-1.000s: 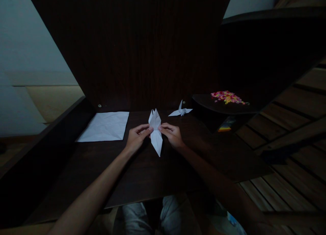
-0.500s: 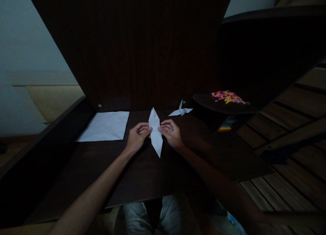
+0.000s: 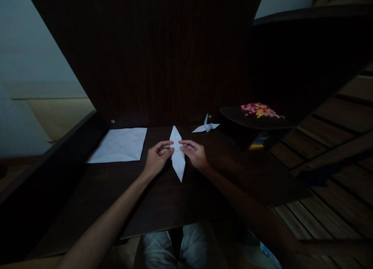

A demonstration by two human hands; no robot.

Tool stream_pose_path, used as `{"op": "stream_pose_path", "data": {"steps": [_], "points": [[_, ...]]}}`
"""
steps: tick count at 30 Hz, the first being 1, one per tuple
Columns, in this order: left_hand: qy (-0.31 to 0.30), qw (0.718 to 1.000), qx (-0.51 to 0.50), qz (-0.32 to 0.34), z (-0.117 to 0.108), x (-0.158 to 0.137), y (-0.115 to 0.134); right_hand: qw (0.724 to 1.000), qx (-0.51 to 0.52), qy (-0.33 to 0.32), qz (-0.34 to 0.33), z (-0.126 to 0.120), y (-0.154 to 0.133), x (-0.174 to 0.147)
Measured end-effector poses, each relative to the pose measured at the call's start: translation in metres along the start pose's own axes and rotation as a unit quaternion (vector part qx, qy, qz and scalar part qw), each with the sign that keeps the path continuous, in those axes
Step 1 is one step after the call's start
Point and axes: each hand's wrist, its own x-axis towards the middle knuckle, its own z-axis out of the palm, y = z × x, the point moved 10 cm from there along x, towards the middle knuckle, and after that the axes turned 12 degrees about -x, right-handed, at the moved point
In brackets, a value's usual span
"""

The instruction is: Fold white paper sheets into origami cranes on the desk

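A long diamond of folded white paper (image 3: 178, 162) points away from me over the dark desk (image 3: 157, 207), with a crease down its length. My left hand (image 3: 157, 156) pinches its left edge at the middle, thumb on top. From the right side my right hand (image 3: 196, 154) grips the same paper, its thumb on the face and fingers along the edge. Behind my right hand a finished-looking origami crane (image 3: 206, 127) rests near the back panel. To the left lies a creased flat white sheet (image 3: 119, 144).
Pink, red and yellow small pieces (image 3: 260, 110) are heaped on a rounded shelf (image 3: 250, 123) at the right. Beneath it sits a yellow-edged item (image 3: 257, 146). A dark side board (image 3: 43, 160) bounds the desk on the left. Wooden slats (image 3: 335, 210) lie at the right.
The paper's far tip, split into two points before, now looks like one flat point. My fingers have come further over its upper edges. The view has shifted slightly.
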Motion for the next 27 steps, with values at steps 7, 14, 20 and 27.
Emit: {"op": "stream_pose_path", "data": {"steps": [7,14,20,27], "points": [[-0.013,1.0,-0.026,-0.008,0.004,-0.002,-0.001,1.0,0.004,-0.003,0.008,-0.001,0.0,0.0],[-0.024,0.999,-0.036,-0.007,0.008,-0.003,0.003,1.0,-0.003,-0.018,-0.004,0.001,-0.003,0.0],[-0.037,0.999,-0.016,0.021,0.012,-0.005,0.01,0.996,-0.035,-0.015,-0.077,0.0,-0.024,-0.004],[-0.043,0.993,0.072,0.08,0.01,-0.007,0.019,0.973,-0.162,0.003,-0.166,-0.002,-0.05,-0.012]]}}
